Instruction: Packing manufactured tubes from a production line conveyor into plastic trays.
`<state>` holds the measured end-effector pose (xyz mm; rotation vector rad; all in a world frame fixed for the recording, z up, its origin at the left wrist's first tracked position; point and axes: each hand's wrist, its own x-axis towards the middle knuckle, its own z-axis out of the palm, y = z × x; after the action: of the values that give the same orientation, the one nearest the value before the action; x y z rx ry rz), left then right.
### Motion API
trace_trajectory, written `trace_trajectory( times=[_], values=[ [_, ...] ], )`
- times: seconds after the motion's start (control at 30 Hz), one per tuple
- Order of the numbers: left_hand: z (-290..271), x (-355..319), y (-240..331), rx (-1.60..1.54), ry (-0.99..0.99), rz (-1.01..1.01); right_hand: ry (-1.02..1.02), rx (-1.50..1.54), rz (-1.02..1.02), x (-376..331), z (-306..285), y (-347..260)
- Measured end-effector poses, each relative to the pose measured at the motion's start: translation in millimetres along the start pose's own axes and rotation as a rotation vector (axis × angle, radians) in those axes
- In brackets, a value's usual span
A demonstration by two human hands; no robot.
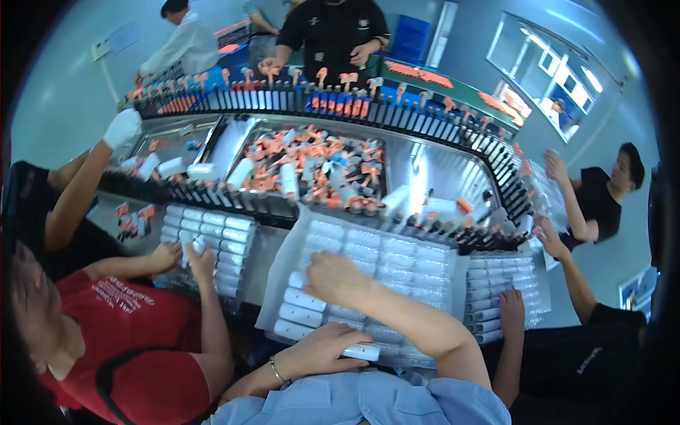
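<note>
In front of me lies a large clear plastic blister tray (280,283) with rows of white oblong casings (301,314) in its pockets. My right hand (338,278) reaches across the tray from the right. Its fingers are curled down at the tray's left columns, and their tips are hidden, so what they grip does not show. Near the tray's front edge, my left hand (322,352), with a bracelet at the wrist, has its fingers closed on a single white casing (362,352).
Beyond the tray runs a looped conveyor of black upright holders (397,113), some bearing orange parts. Inside the loop, a metal bin (248,134) holds a heap of orange, grey and white pieces. Co-workers sit close on both sides, with smaller trays (227,248) of white casings.
</note>
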<state>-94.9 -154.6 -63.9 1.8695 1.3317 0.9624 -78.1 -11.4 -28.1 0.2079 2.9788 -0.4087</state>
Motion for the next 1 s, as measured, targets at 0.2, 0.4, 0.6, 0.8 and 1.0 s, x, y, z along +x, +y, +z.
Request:
trace_trajectory(
  times=[0.2, 0.4, 0.6, 0.8, 1.0],
  values=[
    [4, 9, 5, 0.022, -0.006, -0.020, 0.095, 0.000, -0.054, -17, 9, 22],
    [8, 11, 0, 0.019, 0.019, -0.056, 0.437, 0.088, 0.282, -93, -60, 94],
    [15, 14, -7, 0.030, 0.011, -0.027, 0.578, -0.062, 0.812, -165, -57, 219],
    [19, 13, -8, 0.008, 0.014, -0.046, 0.464, -0.110, 0.775, -126, -39, 254],
    [18, 11, -8, 0.029, 0.061, -0.061, 0.342, -0.421, 0.537, -76, -31, 238]
  ],
)
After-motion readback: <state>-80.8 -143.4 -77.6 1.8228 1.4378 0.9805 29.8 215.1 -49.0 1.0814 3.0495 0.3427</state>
